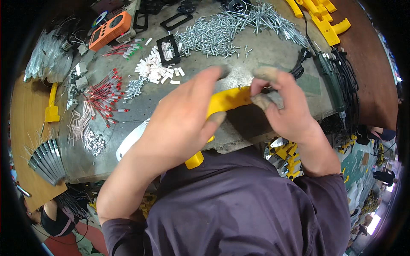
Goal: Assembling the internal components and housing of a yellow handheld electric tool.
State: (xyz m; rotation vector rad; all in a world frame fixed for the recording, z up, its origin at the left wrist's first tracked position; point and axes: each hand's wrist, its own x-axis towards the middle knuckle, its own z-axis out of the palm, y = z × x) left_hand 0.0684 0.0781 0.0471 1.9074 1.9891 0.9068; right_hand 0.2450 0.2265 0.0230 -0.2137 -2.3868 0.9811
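A curved yellow plastic part is held above the grey metal worktable. My left hand wraps around its lower half, thumb stretched up, and the part's lower end sticks out below the palm. My right hand pinches the upper end with grimy fingertips; whatever small piece sits between them is hidden.
A heap of silver screws lies at the back, with white tabs, red-tipped wires and an orange meter to the left. A green power screwdriver rests at right, more yellow parts beyond it. Another person sits lower left.
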